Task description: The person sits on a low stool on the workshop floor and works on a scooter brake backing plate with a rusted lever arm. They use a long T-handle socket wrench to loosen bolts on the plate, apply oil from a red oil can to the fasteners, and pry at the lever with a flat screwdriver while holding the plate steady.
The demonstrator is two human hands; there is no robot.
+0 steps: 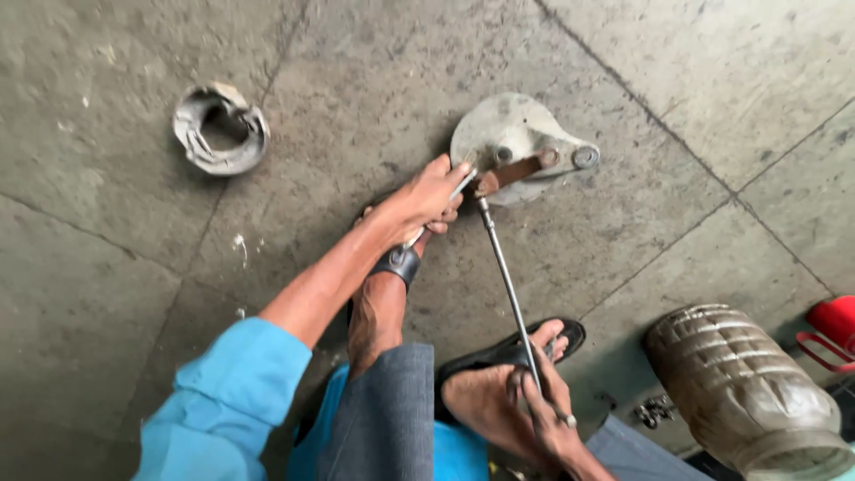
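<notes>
Presently the round metal plate lies flat on the concrete floor, ahead of your knees, with a rusty lever arm across its face. A thin steel rod meets that lever's near end and runs straight back toward you.

Step in hand, as judged: you are working the joint where rod meets lever, one hand at the fitting, the other steadying the rod's tail.

Grip findings:
- Your left hand is clenched around a slim silvery tool, whose tip sits at the lever's near end, touching or just beside the joint; I cannot tell which.
- Your right hand is closed on the rod near its lower end, fingers wrapped about it, just above your right foot in its black sandal.
- The plate itself is not held; it lies just beyond the left fingertips, well apart from the right hand.

Next move, as judged: it calls for the rod to be kept in line while the tool bites. The plate is unrestrained and could turn on the floor.

Surroundings: a pair of worn curved metal shoes lies well apart to the left. A ribbed brown plastic jug and a red object stand to the right.
</notes>
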